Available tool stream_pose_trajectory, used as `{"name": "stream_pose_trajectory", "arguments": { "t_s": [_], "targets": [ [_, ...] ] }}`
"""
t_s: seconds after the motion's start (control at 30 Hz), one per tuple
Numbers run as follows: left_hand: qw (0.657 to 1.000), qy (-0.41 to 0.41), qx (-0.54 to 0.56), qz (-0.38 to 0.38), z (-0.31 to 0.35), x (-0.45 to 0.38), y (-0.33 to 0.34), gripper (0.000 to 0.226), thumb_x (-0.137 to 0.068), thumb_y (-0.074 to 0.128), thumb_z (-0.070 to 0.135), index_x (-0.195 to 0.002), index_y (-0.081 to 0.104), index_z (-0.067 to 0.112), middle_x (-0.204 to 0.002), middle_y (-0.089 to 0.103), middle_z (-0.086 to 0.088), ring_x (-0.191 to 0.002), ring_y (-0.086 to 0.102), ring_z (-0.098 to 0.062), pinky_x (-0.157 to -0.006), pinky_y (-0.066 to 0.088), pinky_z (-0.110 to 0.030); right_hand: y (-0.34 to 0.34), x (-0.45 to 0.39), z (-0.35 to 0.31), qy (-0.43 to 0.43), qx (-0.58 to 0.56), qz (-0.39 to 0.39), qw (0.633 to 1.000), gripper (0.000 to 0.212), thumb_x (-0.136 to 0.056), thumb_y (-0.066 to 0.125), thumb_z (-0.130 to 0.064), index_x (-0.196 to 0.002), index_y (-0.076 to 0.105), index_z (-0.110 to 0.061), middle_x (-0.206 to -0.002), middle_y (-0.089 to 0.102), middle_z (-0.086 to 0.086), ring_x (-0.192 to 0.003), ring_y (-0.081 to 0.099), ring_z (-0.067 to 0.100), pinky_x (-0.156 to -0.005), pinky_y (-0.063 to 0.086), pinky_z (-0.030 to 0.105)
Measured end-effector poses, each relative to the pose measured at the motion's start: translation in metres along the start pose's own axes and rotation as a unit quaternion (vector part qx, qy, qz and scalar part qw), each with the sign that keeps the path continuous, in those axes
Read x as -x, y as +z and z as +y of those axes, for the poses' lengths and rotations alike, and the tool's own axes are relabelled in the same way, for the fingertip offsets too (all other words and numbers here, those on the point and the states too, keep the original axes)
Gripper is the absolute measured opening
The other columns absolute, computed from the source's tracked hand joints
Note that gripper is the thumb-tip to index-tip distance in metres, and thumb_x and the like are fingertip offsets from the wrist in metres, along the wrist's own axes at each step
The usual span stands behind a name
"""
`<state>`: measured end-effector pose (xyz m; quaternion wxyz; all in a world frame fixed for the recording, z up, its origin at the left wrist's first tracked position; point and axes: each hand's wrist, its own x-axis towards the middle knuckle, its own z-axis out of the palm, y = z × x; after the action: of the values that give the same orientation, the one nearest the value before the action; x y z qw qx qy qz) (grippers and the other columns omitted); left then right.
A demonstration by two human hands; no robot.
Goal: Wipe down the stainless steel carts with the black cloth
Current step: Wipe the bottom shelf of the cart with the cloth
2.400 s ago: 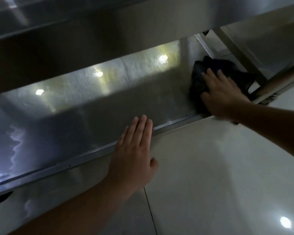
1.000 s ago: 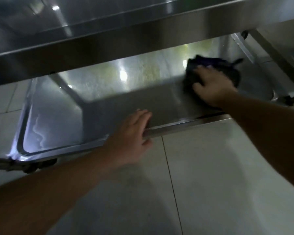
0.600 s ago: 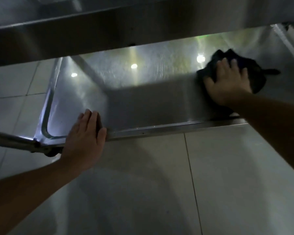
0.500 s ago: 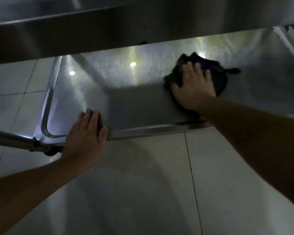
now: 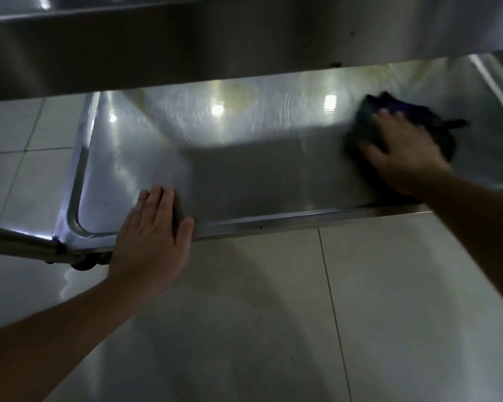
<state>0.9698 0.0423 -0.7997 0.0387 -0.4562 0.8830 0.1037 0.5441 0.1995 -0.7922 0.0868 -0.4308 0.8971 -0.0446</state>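
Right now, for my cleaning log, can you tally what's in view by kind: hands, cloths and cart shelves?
Hands: 2, the left hand and the right hand
Black cloth: 1
Cart shelves: 2, the lower shelf and the upper shelf
Total: 5

Pale glossy floor tiles (image 5: 404, 300) — thin dark grout lines (image 5: 330, 300).
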Motion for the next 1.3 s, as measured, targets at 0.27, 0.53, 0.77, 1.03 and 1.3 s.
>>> {"name": "stream_pose_trajectory", "arguments": {
  "t_s": [0.27,0.53,0.77,1.03,1.3],
  "targets": [
    [1.0,-0.023,0.001,0.014,0.002,0.0,0.006,0.081,-0.102,0.011,0.057,-0.17,0.015,0.013,-0.177,0.013,-0.011,-0.164,0.008,-0.028,-0.133,0.01,-0.045,0.01,0.006,-0.003,0.251,-0.04,0.008,0.967,0.088,-0.092,0.017,-0.065,-0.166,0.01,-0.017,-0.175,0.002,0.001,-0.16,-0.001,0.026,-0.126,0.002,0.057],
    [0.999,-0.034,-0.015,0.013,0.007,-0.001,0.0,0.075,-0.105,0.011,0.052,-0.171,0.011,0.016,-0.178,0.008,-0.006,-0.164,0.003,-0.021,-0.132,0.006,-0.038,0.055,-0.002,-0.273,-0.063,-0.053,-0.008,0.997,0.079,-0.099,0.019,-0.061,-0.166,0.008,-0.02,-0.175,-0.001,0.0,-0.16,-0.007,0.024,-0.126,-0.007,0.052],
    [0.999,-0.031,0.013,0.016,0.005,0.003,0.001,0.071,-0.11,0.027,0.052,-0.171,0.01,0.018,-0.179,0.007,-0.004,-0.164,0.003,-0.019,-0.132,0.007,-0.039,0.053,-0.011,-0.284,-0.325,-0.018,-0.043,0.945,0.068,-0.103,0.021,-0.061,-0.165,0.016,-0.032,-0.173,0.01,-0.011,-0.159,0.002,0.012,-0.128,0.0,0.044],
    [0.999,-0.04,0.007,0.018,0.006,0.001,0.007,0.073,-0.109,0.016,0.055,-0.171,0.003,0.02,-0.179,0.0,-0.001,-0.164,-0.007,-0.018,-0.133,0.0,-0.04,0.043,-0.011,-0.182,0.101,-0.082,0.029,0.991,0.076,-0.101,0.02,-0.058,-0.166,0.011,-0.022,-0.175,0.004,-0.003,-0.16,-0.003,0.023,-0.127,-0.002,0.053],
    [0.999,-0.023,0.016,0.029,0.003,0.002,0.008,0.079,-0.103,0.012,0.059,-0.17,0.014,0.017,-0.178,0.01,-0.003,-0.164,0.002,-0.02,-0.132,0.007,-0.042,0.056,-0.023,-0.326,-0.134,-0.075,-0.034,0.988,0.071,-0.103,0.025,-0.054,-0.166,0.012,-0.025,-0.174,0.004,-0.004,-0.16,-0.004,0.023,-0.126,-0.004,0.051]
  ]
}}
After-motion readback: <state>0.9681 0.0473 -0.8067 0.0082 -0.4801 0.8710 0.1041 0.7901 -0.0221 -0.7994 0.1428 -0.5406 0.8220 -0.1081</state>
